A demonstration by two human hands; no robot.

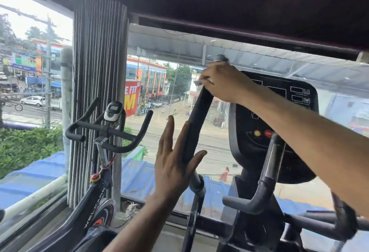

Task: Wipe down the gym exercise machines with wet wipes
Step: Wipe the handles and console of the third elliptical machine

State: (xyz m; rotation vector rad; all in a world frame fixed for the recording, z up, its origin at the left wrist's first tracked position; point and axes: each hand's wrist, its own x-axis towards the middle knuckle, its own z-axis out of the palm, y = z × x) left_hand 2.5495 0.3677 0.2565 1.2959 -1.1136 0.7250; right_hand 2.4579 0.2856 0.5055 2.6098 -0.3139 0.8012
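The right hand (221, 83) is curled around the top of the black padded handle (196, 119) of the elliptical machine and pinches a white wet wipe (197, 82) against it. The left hand (172, 163) is flat, with straight fingers, and touches the lower part of the same handle. The console (279, 111) stands behind the right forearm. An exercise bike (105, 131) stands at the left, near the window.

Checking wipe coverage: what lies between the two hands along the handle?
In the head view, only bare black foam grip runs between the right hand, holding the wipe, and the open left hand.
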